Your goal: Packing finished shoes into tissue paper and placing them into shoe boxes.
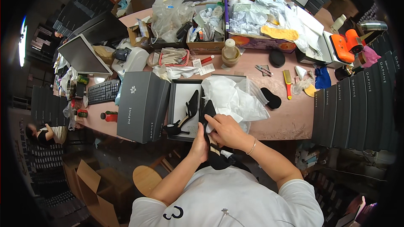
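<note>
My left hand (200, 145) is closed around a black high-heeled shoe (217, 159), which is held upright in front of my body. My right hand (227, 130) has its fingers bent against the same shoe from the right side, partly hiding it. Just beyond my hands lies an open grey shoe box (175, 94). Inside its left part rests a second black shoe (192, 105) with a slim heel. White tissue paper (223, 94) spreads over the right part of the box and past its edge.
Grey shoe boxes (141, 107) stand left of the open box; a row of more boxes (353, 109) lines the right. A brush (287, 84), a black pad (271, 98) and a glue pot (230, 54) lie farther back. Keyboard (104, 91) and monitor (84, 56) occupy the left.
</note>
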Demonstrator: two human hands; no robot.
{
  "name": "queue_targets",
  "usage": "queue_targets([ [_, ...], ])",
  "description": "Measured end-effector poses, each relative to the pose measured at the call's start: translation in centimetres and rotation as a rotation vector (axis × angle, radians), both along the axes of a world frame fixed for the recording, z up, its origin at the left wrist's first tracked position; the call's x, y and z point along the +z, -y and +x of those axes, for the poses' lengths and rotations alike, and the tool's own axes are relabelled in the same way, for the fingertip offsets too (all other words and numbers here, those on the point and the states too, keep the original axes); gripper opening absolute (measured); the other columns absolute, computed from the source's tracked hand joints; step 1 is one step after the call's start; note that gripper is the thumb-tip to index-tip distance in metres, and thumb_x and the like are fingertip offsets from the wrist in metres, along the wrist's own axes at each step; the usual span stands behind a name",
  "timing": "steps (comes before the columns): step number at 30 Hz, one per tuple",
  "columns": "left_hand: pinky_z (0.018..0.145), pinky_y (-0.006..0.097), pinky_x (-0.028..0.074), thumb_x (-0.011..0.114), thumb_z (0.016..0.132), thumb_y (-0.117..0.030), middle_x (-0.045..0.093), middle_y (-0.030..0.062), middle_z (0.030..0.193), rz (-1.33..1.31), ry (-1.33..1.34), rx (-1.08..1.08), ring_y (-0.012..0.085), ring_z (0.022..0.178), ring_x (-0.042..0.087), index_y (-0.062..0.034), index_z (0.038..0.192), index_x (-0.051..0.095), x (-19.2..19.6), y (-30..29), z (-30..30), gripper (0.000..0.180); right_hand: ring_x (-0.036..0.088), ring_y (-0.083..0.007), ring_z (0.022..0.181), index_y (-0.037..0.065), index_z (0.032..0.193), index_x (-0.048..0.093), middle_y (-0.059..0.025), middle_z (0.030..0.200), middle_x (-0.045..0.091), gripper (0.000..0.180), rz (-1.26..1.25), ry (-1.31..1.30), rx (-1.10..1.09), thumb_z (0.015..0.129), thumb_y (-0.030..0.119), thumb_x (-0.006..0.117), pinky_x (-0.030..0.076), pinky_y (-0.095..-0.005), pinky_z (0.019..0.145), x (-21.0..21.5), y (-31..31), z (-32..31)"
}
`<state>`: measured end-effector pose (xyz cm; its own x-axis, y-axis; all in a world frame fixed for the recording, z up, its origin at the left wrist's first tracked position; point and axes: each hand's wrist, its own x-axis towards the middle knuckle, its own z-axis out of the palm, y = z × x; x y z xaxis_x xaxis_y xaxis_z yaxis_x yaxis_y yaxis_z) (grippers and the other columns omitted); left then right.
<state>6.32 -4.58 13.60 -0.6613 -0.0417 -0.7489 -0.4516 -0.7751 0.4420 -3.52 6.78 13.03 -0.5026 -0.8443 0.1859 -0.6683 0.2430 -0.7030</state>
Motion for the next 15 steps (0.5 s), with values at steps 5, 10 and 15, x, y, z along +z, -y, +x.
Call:
queue_targets([
  [5, 0.098, 0.039, 0.041, 0.025, 0.090, -0.072, 0.044, 0.0127, 0.134, -0.118, -0.103, 0.029, 0.0242, 0.122, 0.046, -0.0062, 0.138, 0.035, -0.6, 0.8, -1.4, 0.082, 0.056, -0.0244, 0.086, 0.006, 0.125, 0.051, -0.0094, 0.105, 0.057, 0.057, -0.078, -0.217, -0.096, 0.071, 0.013, 0.068, 0.045, -0.0341, 0.069, -0.1, 1.7, -0.1],
  [10, 0.100, 0.038, 0.042, 0.022, 0.094, -0.064, 0.048, 0.0107, 0.132, -0.014, 0.004, 0.058, 0.0229, 0.121, 0.048, -0.0104, 0.137, 0.037, 0.9, -0.1, -1.1, 0.070, 0.058, -0.0266, 0.074, 0.005, 0.115, 0.054, -0.0072, 0.088, 0.059, 0.048, 0.028, -0.136, -0.076, 0.069, 0.011, 0.067, 0.046, -0.0368, 0.067, 0.2, 3.1, -0.5],
  [15, 0.093, 0.041, 0.046, 0.026, 0.093, -0.066, 0.052, 0.0103, 0.127, 0.009, 0.011, 0.028, 0.0238, 0.115, 0.053, -0.0108, 0.132, 0.041, -1.3, 0.7, -1.1, 0.069, 0.059, -0.0285, 0.074, 0.006, 0.100, 0.054, -0.0092, 0.079, 0.058, 0.033, -0.106, -0.048, -0.049, 0.069, 0.008, 0.065, 0.047, -0.0390, 0.067, -2.9, 1.6, -1.3],
])
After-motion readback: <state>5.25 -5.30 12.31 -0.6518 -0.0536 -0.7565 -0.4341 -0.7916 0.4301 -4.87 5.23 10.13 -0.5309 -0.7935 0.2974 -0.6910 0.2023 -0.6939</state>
